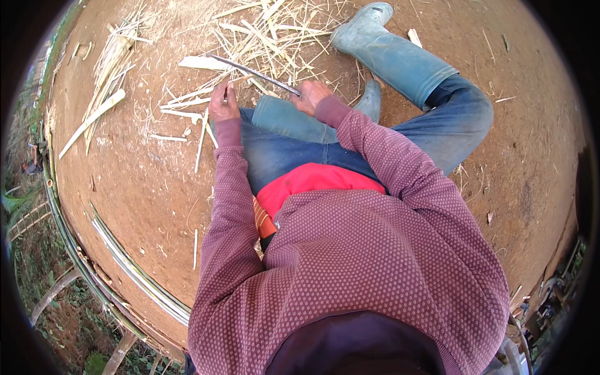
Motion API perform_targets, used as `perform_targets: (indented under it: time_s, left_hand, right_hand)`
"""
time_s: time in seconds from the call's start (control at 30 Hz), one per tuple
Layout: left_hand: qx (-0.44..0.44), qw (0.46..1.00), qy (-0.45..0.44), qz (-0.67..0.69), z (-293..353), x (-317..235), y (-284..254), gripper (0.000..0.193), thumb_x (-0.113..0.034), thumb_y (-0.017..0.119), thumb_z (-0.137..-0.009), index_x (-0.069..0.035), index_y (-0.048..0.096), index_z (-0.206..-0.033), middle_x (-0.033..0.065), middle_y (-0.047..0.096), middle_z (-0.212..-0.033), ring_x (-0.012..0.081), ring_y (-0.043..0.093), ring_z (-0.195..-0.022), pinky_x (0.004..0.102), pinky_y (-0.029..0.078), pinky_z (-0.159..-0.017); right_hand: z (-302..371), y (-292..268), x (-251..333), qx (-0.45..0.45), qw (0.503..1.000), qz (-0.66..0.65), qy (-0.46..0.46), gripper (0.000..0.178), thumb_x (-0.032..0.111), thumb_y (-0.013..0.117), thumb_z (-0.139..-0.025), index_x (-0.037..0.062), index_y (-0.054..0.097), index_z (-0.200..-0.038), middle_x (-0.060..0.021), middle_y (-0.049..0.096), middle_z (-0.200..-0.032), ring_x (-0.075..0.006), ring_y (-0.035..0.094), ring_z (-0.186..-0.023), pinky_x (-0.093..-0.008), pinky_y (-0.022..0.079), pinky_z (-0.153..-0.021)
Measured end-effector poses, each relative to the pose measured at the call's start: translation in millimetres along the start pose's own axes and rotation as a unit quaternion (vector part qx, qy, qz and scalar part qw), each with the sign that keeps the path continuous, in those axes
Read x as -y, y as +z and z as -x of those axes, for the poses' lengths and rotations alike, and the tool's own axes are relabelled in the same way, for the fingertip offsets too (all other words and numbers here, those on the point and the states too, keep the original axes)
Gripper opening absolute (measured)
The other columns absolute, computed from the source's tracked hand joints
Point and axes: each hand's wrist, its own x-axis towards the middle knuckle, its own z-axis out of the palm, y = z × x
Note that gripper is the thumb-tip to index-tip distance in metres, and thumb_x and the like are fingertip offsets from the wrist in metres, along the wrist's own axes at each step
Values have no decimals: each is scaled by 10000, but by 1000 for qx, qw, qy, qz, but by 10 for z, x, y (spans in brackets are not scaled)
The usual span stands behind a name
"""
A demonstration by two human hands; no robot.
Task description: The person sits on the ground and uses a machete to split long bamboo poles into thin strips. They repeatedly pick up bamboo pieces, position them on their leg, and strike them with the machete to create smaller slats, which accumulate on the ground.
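2 hands (265, 100), 1 blade (256, 74), 2 boots (375, 37)

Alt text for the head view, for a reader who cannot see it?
Seated on bare earth, a person holds a long curved dark blade in the right hand while the left hand pinches a thin pale bamboo strip; pale shavings litter the ground by teal rubber boots.

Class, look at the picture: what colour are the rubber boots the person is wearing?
The boots are a dull blue-green, a teal shade, seen best in the head view.
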Motion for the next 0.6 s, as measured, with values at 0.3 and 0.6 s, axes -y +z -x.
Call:
perform_targets:
  time_s: [0.3, 0.6]
  left_hand:
    - [-7, 1000, 8, 6, 33, 46, -33, 185, -43, 599, -827, -5, 641, -1003, 138, 646, -855, 212, 627, -750, 306, 513, -686]
    - [65, 994, 84, -3, 103, 102, -149, 190, -71, 590, -831, -68, 630, -1017, 123, 638, -941, 282, 632, -811, 351, 519, -754]
  right_hand:
    - [-64, -10, -69, 68, 990, -95, 74, 397, 347, 576, -776, -28, 656, -878, -249, 633, -790, -375, 631, -748, -433, 494, -717]
    - [-89, -34, -157, 50, 998, -24, 22, 383, 334, 585, -768, -25, 652, -884, -252, 628, -789, -374, 628, -737, -434, 491, -715]
